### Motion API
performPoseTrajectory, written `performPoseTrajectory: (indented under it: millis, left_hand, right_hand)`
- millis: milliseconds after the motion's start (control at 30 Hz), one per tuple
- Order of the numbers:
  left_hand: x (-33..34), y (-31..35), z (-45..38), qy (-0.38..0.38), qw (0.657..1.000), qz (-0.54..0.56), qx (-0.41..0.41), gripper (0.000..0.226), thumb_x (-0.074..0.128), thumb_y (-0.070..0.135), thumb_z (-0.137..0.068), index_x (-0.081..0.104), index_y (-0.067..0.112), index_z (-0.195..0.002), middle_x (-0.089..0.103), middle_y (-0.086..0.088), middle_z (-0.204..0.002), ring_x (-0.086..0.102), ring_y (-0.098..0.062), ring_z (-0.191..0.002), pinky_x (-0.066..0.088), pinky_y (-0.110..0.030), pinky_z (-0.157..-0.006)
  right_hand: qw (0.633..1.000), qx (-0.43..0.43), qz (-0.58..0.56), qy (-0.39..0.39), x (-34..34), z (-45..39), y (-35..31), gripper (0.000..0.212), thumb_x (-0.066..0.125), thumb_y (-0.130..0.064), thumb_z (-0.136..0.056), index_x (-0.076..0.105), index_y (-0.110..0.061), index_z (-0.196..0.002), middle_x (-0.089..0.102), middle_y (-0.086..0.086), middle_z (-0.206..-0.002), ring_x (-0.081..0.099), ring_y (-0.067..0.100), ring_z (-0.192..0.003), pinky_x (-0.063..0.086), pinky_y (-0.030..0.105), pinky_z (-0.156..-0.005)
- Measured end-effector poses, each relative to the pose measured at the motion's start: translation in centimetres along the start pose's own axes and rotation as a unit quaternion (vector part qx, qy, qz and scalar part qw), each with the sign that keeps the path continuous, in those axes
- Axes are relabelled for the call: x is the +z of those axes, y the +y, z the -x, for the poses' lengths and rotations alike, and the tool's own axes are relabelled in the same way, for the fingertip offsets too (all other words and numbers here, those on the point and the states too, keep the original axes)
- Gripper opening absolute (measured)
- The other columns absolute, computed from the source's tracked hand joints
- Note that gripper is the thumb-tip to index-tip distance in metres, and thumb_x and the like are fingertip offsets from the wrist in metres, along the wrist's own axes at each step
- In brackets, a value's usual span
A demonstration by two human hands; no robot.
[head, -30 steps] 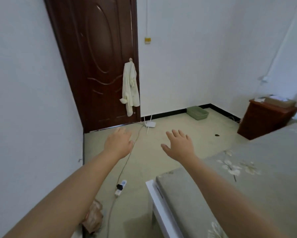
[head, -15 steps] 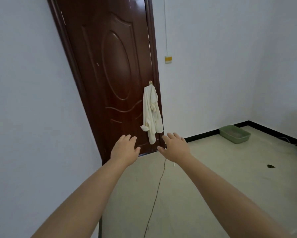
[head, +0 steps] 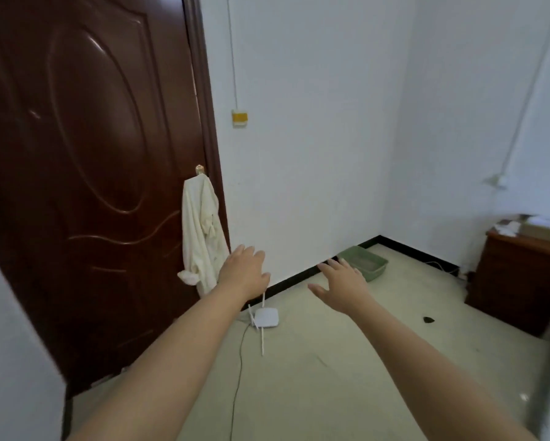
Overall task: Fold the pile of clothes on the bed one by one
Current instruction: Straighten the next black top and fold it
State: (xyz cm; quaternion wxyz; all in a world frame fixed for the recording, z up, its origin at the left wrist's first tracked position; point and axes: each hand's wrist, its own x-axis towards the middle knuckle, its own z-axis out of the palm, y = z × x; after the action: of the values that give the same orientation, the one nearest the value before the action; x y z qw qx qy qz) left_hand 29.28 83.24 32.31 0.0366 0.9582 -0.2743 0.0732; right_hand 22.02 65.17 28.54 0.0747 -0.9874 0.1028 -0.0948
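Clothes: cream garment (head: 202, 233) hangs on door | left hand (head: 245, 275) fingers straight, empty | right hand (head: 342, 286) fingers spread, empty

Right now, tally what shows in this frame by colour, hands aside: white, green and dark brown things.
White: 2, the garment hanging on the door hook and the router on the floor.
Green: 1, the tray by the wall.
Dark brown: 2, the door and the cabinet.
Total: 5.
Both hands, left hand and right hand, hold nothing.
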Motion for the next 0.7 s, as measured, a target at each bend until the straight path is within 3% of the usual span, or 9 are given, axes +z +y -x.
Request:
performPoseTrajectory:
  millis: [100,233,400,500,700]
  left_hand:
    - [2.4,5.1,-7.2,-0.035,0.996,0.019,0.081,0.052,0.037,0.034,-0.095,0.028,0.012,-0.140,0.028,-0.008,-0.147,0.018,-0.025,-0.137,0.020,-0.034,-0.112]
    - [5.2,15.2,-15.5,-0.036,0.978,0.068,0.195,0.049,0.036,0.035,-0.095,0.033,0.012,-0.138,0.037,-0.009,-0.141,0.027,-0.025,-0.133,0.028,-0.035,-0.106]
    - [8.3,29.6,-23.9,-0.045,0.946,0.067,0.313,0.048,0.037,0.033,-0.095,0.035,0.009,-0.136,0.037,-0.011,-0.142,0.027,-0.026,-0.133,0.026,-0.036,-0.108]
    - [9.3,38.3,-29.2,-0.059,0.932,0.070,0.351,0.049,0.035,0.034,-0.095,0.033,0.010,-0.137,0.036,-0.010,-0.142,0.025,-0.026,-0.135,0.029,-0.039,-0.107]
    - [10.1,54.7,-37.2,-0.022,0.887,0.050,0.458,0.043,0.039,0.037,-0.094,0.042,0.012,-0.129,0.047,-0.009,-0.130,0.039,-0.025,-0.123,0.038,-0.038,-0.094]
  right_hand:
    - [0.996,0.082,0.024,0.002,-0.4,-1.8,6.6,0.060,0.037,-0.053,-0.092,0.031,-0.019,-0.141,0.025,0.001,-0.151,0.015,0.024,-0.142,0.017,0.043,-0.112]
    - [0.979,0.198,0.059,0.005,-1.4,-2.0,17.4,0.058,0.036,-0.055,-0.091,0.036,-0.020,-0.138,0.033,0.002,-0.147,0.024,0.025,-0.137,0.023,0.043,-0.109]
    - [0.943,0.324,0.073,0.017,-3.0,-1.4,32.6,0.060,0.037,-0.054,-0.092,0.035,-0.019,-0.140,0.030,0.003,-0.150,0.020,0.025,-0.140,0.022,0.043,-0.113]
    - [0.922,0.376,0.088,0.042,-5.2,-1.7,41.2,0.060,0.038,-0.053,-0.092,0.037,-0.016,-0.138,0.037,0.006,-0.145,0.028,0.024,-0.136,0.028,0.041,-0.111]
    - [0.872,0.463,0.112,0.115,-8.5,-1.3,53.6,0.053,0.040,-0.048,-0.092,0.047,-0.010,-0.129,0.048,0.009,-0.134,0.041,0.024,-0.125,0.036,0.037,-0.099]
